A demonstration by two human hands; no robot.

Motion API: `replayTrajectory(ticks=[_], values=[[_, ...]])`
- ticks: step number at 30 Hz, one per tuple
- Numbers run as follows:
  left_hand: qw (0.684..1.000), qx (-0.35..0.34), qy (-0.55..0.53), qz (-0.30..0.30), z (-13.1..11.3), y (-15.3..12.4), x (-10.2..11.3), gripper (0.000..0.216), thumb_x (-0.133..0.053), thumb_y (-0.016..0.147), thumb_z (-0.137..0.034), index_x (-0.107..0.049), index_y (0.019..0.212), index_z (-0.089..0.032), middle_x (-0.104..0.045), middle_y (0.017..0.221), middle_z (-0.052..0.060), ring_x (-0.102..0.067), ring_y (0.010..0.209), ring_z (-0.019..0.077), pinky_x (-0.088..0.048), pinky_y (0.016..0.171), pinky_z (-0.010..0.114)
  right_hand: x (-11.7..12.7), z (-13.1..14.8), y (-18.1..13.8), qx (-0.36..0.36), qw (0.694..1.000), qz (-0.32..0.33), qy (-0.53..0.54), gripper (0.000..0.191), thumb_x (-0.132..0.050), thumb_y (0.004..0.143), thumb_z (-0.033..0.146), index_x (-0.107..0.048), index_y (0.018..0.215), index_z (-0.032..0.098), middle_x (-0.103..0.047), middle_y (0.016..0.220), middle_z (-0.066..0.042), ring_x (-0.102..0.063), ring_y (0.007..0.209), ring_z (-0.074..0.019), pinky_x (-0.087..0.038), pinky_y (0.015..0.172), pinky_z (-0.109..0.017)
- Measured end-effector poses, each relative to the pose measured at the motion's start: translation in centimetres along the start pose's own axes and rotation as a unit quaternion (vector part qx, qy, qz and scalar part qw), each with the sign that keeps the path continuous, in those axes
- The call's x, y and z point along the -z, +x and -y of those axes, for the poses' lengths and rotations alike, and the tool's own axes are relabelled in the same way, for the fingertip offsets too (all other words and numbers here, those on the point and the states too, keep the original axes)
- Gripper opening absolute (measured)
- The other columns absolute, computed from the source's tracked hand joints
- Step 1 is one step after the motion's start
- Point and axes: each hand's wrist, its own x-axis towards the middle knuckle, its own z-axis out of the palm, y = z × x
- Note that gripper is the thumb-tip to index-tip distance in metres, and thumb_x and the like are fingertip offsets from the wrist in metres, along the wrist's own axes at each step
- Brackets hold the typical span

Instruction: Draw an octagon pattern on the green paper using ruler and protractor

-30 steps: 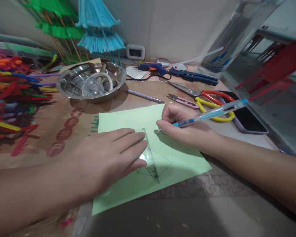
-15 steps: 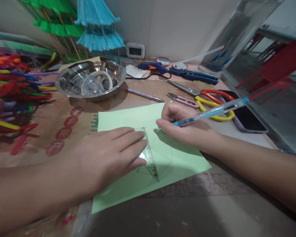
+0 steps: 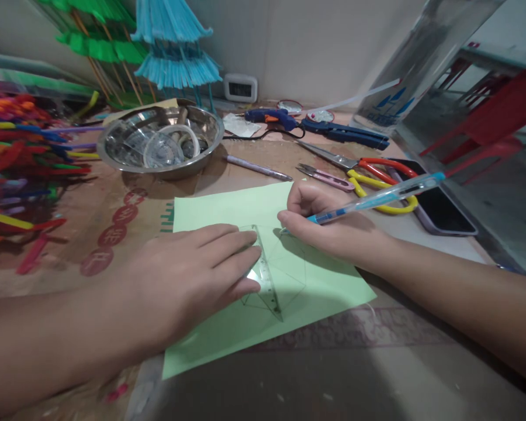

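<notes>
A light green sheet of paper point(image 3: 219, 345) lies on the table with thin straight pencil-like lines drawn on it. On the paper rests a clear set square point(image 3: 269, 286), its long graduated edge turned to the right. My left hand point(image 3: 201, 263) lies flat over the set square with fingers stretched out, pressing it and covering its left part. Between the thumb and fingers of my right hand point(image 3: 318, 219) is a clear pen with a blue grip point(image 3: 368, 202). That hand rests on the paper's upper right, right of the set square; its fingers hide the pen's tip.
Behind the paper are a metal bowl point(image 3: 162, 166), a purple pencil point(image 3: 258, 168), pink thread snips point(image 3: 326, 176), scissors point(image 3: 379, 164) and a phone point(image 3: 449, 210). Farther back lie a glue gun point(image 3: 272, 117) and blue pliers-like tool point(image 3: 346, 134). Colourful pipe cleaners point(image 3: 21, 169) pile up at left.
</notes>
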Motion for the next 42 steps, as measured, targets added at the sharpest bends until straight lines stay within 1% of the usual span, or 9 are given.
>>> replayTrajectory(ticks=[8, 12, 17, 21, 27, 30, 34, 39, 42], values=[[1.0, 0.003, 0.011, -0.007, 0.0, 0.4, 0.2, 0.046, -0.033, 0.122, -0.031, -0.074, 0.127, -0.011, -0.083, 0.125, 0.015, -0.078, 0.118, 0.0291, -0.065, 0.091, 0.04, 0.0, 0.0, 0.0, 0.0, 1.0, -0.005, -0.006, 0.023, -0.068, 0.09, 0.034, -0.051, 0.076, 0.026, -0.05, 0.067, 0.005, -0.045, 0.06, -0.0138, -0.033, 0.055, -0.031], [1.0, 0.011, 0.008, 0.002, -0.2, 0.6, 0.5, 0.052, -0.029, 0.123, -0.031, -0.078, 0.119, -0.014, -0.084, 0.118, 0.012, -0.079, 0.11, 0.0252, -0.064, 0.086, 0.035, 0.2, 0.2, 0.0, 0.003, 1.0, -0.003, -0.009, 0.023, -0.068, 0.09, 0.033, -0.051, 0.076, 0.026, -0.051, 0.067, 0.004, -0.045, 0.06, -0.014, -0.033, 0.055, -0.03], [1.0, 0.013, 0.017, 0.013, -0.2, 0.7, 0.7, 0.058, -0.022, 0.123, -0.03, -0.078, 0.117, -0.016, -0.085, 0.116, 0.01, -0.08, 0.108, 0.024, -0.065, 0.083, 0.036, 0.1, 0.3, 0.0, 0.003, 1.0, -0.002, -0.012, 0.024, -0.069, 0.09, 0.032, -0.051, 0.075, 0.026, -0.051, 0.066, 0.005, -0.045, 0.059, -0.0133, -0.033, 0.054, -0.03], [1.0, 0.013, 0.013, 0.025, 0.0, 1.1, 0.7, 0.063, -0.019, 0.123, -0.032, -0.079, 0.111, -0.017, -0.085, 0.113, 0.009, -0.082, 0.101, 0.0229, -0.066, 0.079, 0.035, 0.1, 0.4, -0.1, 0.0, 1.0, -0.004, -0.005, 0.023, -0.069, 0.09, 0.03, -0.052, 0.075, 0.026, -0.05, 0.065, 0.005, -0.043, 0.057, -0.0124, -0.033, 0.053, -0.029], [0.999, 0.011, 0.012, 0.037, 0.0, 0.8, 0.9, 0.06, -0.021, 0.123, -0.029, -0.08, 0.118, -0.015, -0.085, 0.121, 0.011, -0.081, 0.112, 0.0256, -0.067, 0.087, 0.037, 0.1, 0.5, -0.1, 0.005, 1.0, -0.004, -0.001, 0.023, -0.068, 0.09, 0.03, -0.051, 0.075, 0.026, -0.049, 0.064, 0.006, -0.042, 0.056, -0.0119, -0.031, 0.051, -0.029], [0.999, 0.007, 0.011, 0.032, 0.1, 0.9, 1.0, 0.059, -0.023, 0.123, -0.029, -0.08, 0.119, -0.015, -0.085, 0.12, 0.012, -0.081, 0.113, 0.0258, -0.067, 0.09, 0.036, 0.1, 0.6, -0.1, 0.003, 1.0, -0.006, 0.0, 0.023, -0.068, 0.09, 0.03, -0.051, 0.074, 0.026, -0.05, 0.064, 0.006, -0.042, 0.056, -0.0118, -0.031, 0.052, -0.029], [1.0, 0.009, 0.009, 0.025, 0.1, 1.1, 0.9, 0.059, -0.023, 0.123, -0.03, -0.08, 0.117, -0.016, -0.085, 0.119, 0.01, -0.081, 0.11, 0.0236, -0.067, 0.088, 0.033, 0.1, 0.6, 0.0, -0.005, 1.0, 0.0, -0.005, 0.023, -0.069, 0.09, 0.03, -0.052, 0.075, 0.026, -0.051, 0.066, 0.005, -0.043, 0.058, -0.0123, -0.031, 0.054, -0.03], [0.999, 0.017, 0.007, 0.03, 0.1, 0.7, 0.8, 0.058, -0.024, 0.123, -0.031, -0.079, 0.12, -0.016, -0.085, 0.121, 0.011, -0.081, 0.115, 0.0253, -0.067, 0.088, 0.036, 0.1, 0.5, 0.0, -0.011, 1.0, 0.0, -0.004, 0.024, -0.069, 0.09, 0.031, -0.051, 0.075, 0.026, -0.049, 0.065, 0.005, -0.042, 0.058, -0.0124, -0.031, 0.055, -0.03], [1.0, 0.015, 0.015, 0.02, 0.0, 0.5, 0.8, 0.059, -0.021, 0.123, -0.031, -0.078, 0.121, -0.016, -0.086, 0.121, 0.009, -0.081, 0.115, 0.0248, -0.067, 0.086, 0.036, 0.1, 0.4, 0.0, -0.012, 1.0, 0.001, -0.003, 0.024, -0.069, 0.09, 0.033, -0.052, 0.075, 0.026, -0.049, 0.065, 0.005, -0.042, 0.058, -0.0125, -0.032, 0.053, -0.03]])
